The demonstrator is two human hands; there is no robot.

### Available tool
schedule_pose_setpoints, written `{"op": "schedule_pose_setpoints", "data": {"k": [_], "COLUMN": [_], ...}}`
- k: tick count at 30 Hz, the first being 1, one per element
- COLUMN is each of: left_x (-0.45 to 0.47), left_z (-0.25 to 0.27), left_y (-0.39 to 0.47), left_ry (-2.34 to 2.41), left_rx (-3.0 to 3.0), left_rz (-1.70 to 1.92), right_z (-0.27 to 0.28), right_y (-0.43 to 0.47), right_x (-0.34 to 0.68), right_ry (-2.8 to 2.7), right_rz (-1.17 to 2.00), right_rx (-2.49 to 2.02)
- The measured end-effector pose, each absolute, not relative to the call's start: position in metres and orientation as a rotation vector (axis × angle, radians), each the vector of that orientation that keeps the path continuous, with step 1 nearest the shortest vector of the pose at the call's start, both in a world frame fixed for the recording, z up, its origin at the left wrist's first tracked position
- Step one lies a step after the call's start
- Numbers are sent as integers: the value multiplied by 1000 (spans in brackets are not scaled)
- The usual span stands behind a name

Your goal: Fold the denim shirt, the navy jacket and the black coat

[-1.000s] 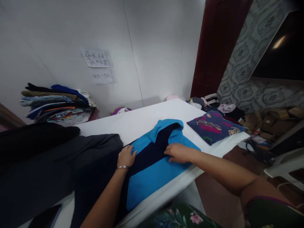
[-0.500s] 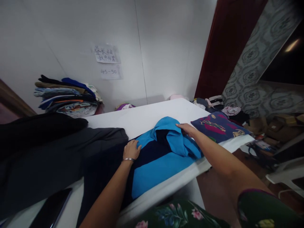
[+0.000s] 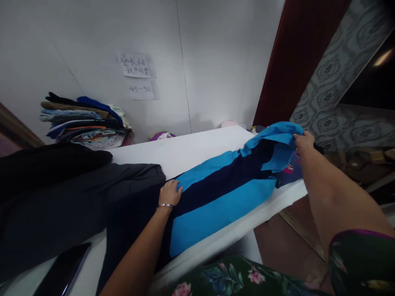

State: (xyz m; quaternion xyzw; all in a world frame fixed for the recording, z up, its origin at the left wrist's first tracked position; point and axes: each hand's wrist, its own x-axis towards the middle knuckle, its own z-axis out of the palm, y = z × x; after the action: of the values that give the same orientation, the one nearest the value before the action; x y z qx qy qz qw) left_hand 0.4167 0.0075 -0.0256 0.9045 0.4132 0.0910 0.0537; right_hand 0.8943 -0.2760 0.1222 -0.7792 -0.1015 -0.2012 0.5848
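A bright blue and navy jacket (image 3: pixel 216 197) lies stretched along the white table, its far right end lifted off the surface. My right hand (image 3: pixel 304 142) is closed on the blue cloth at that raised end. Near the jacket's left part, my left hand (image 3: pixel 170 193) rests flat on the cloth, thumb apart from the fingers, a silver bracelet on the wrist. A purple patterned garment (image 3: pixel 296 168) shows partly beneath the lifted end. Dark grey clothing (image 3: pixel 132 181) lies left of my left hand.
A stack of folded clothes (image 3: pixel 86 123) stands at the back left against the wall. A black phone-like device (image 3: pixel 63 269) lies at the front left. Two paper notes (image 3: pixel 138 68) hang on the wall. The white table's (image 3: pixel 191 144) front edge runs close to my body.
My right hand has moved right and upward, drawing the bunched end of the jacket out and over the purple garment. My left hand has stayed in place on the cloth.
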Motion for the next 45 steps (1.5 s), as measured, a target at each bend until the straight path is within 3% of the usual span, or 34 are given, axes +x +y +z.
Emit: {"op": "schedule_pose_setpoints", "data": {"k": [7, 14, 19, 26, 30, 34, 38, 43, 45], "left_x": [417, 417, 417, 417, 416, 418, 435, 477, 494], "left_z": [-26, -24, -25, -25, -26, -15, 11, 21, 16], "left_y": [8, 7, 8, 7, 8, 6, -11, -38, -43], "left_ry": [1257, 1262, 1253, 1244, 1233, 1190, 1026, 920, 935], "left_rx": [2762, 2751, 2747, 2738, 2715, 2692, 2633, 2243, 2111], "left_rz": [281, 271, 271, 302, 328, 481, 665, 466, 412], "right_z": [115, 110, 73, 44, -1, -32, -23, -7, -11], "right_y": [-279, -231, -233, -231, -230, -236, -241, -247, -248], "right_x": [885, 787, 668, 741, 742, 710, 705, 713, 713], "right_ry": [-150, -809, -1669, -1274, -1564, -1867, -1806, -1657, -1659], "right_rz": [-375, -273, 378, -134, -80, -31, -59, -278, -231], "right_rx": [-1702, -1583, -1594, -1989, -2346, -2408, -2327, -2269, -2311]}}
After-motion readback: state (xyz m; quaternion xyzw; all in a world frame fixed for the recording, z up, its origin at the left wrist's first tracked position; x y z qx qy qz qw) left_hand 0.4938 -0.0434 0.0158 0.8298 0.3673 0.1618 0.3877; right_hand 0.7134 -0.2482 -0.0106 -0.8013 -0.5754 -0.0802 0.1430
